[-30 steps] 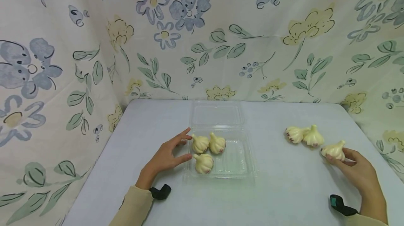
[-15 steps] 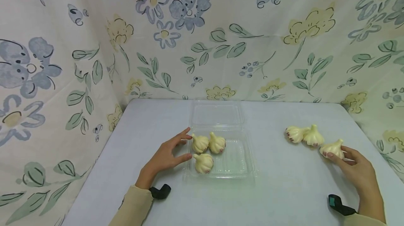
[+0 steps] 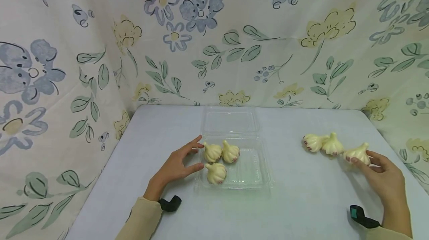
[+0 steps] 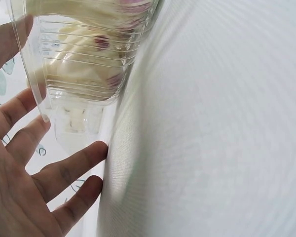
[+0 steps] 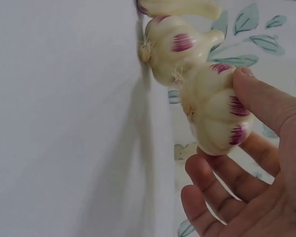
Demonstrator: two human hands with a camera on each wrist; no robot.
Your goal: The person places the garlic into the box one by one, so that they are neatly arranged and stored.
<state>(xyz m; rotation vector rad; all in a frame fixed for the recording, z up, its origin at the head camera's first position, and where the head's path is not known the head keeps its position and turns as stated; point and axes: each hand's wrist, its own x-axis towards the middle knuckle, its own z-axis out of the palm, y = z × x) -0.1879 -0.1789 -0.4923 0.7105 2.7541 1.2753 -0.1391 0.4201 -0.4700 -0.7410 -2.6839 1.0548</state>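
Between the thumb and fingers of my right hand (image 3: 385,176) is a garlic bulb (image 3: 358,154); in the right wrist view this bulb (image 5: 217,108) appears raised off the table. Just left of it lie two more bulbs (image 3: 332,144) (image 3: 313,142), touching each other. A clear plastic container (image 3: 249,165) stands open with three bulbs (image 3: 212,153) (image 3: 231,152) (image 3: 216,173) in its left part. My left hand (image 3: 175,163) has its fingers spread at the container's left edge; the left wrist view shows fingertips (image 4: 42,121) against its rim.
The container's clear lid (image 3: 230,121) lies folded back behind it on the white table (image 3: 291,195). A floral curtain (image 3: 234,72) hangs along the back and left side. A black device (image 3: 171,204) is on the left wrist, another (image 3: 363,217) on the right.
My right hand has moved slightly right and up with the bulb, after a small shift left. The left hand, the container and the other bulbs have stayed in place.
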